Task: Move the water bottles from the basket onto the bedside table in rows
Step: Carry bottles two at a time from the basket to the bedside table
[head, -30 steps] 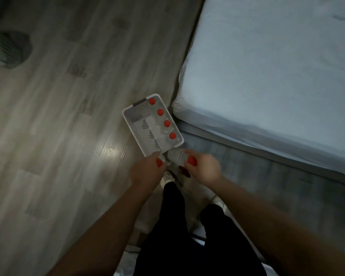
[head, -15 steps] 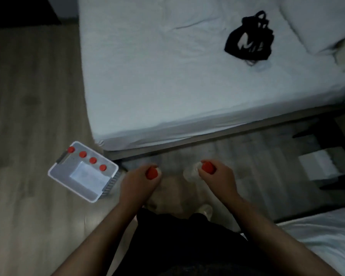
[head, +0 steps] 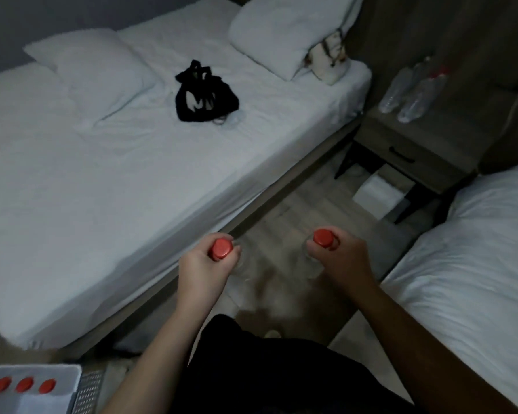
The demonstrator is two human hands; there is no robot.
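Observation:
My left hand (head: pixel 202 268) grips a clear water bottle with a red cap (head: pixel 220 248) by its neck. My right hand (head: pixel 338 258) holds a second red-capped bottle (head: pixel 323 237) the same way. Both hang over the floor between two beds. The white basket (head: pixel 57 372) sits on the floor at the bottom left, with three red caps (head: pixel 24 384) showing inside. The bedside table (head: pixel 425 135) stands at the far right between the beds, with several clear bottles (head: pixel 413 94) standing on its top.
A white bed (head: pixel 132 174) with two pillows, a black bag (head: pixel 204 94) and a small light bag (head: pixel 329 59) fills the left. A second white bed (head: pixel 476 249) lies at the right. A narrow wooden floor aisle runs between them to the table.
My view has swung up and right from the basket toward the bedside table. Both hands have carried their bottles away from the basket, which has slid to the bottom left corner.

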